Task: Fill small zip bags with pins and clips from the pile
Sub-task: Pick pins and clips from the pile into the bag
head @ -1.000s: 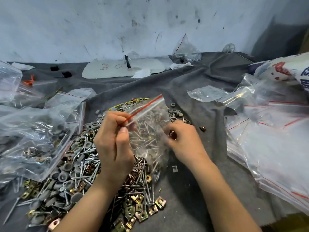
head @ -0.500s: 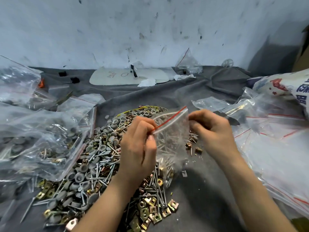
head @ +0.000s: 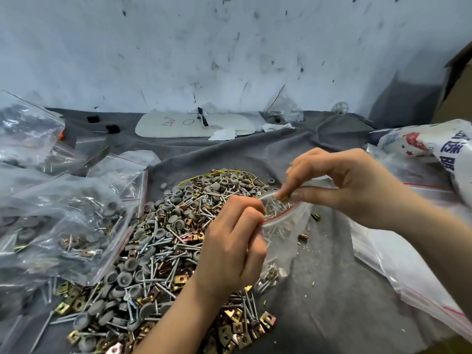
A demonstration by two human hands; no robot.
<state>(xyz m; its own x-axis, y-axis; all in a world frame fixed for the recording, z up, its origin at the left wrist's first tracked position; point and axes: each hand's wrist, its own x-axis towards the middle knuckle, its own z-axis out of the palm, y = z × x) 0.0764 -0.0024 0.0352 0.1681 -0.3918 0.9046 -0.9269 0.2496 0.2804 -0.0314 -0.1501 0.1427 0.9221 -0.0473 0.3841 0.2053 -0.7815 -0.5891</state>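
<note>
Both hands hold one small zip bag (head: 283,226) just above the pile (head: 163,238) on the grey worktop (head: 332,290). The left hand (head: 235,241) pinches its red-striped rim; the right hand (head: 342,185) has fingertips pressed together at the open mouth, over pins inside.

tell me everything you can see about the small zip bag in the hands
The small clear plastic zip bag has a red line along its zip edge. Its mouth is open and faces up, and the body hangs down over the grey cloth beside the pile. Silver pins show through the film. The left hand pinches the near left rim; the right hand holds the far rim, fingertips at the opening with a small brass-coloured piece.
</note>
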